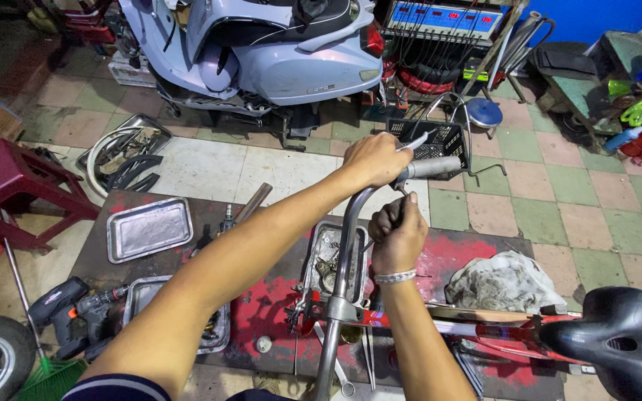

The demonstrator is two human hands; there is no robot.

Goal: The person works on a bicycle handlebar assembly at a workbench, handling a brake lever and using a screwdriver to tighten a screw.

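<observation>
Handlebar [351,230], a curved bare-metal tube with a grey rubber grip [434,168] at its far end, rises from the clamp of a red bicycle frame [484,327] lying across the dark, red-stained work mat [261,304] on the floor. My left hand [375,158] is closed over the bar near the grip and brake lever [415,141], steadying it. My right hand [397,236] is curled shut just below, on the bar's bend; it appears to pinch something small and thin, though I cannot tell what. I judge the step in hand to be work on the lever or cable fitting, and the next move calls for a firm left-hand hold while the right works finely. Behind the bar sits a metal tray of small parts [325,260]; an empty steel tray [148,228] and a cordless drill [76,308] lie to the left, a crumpled rag [503,282] and black saddle [626,338] to the right. A pale blue scooter [261,52] stands beyond.
</observation>
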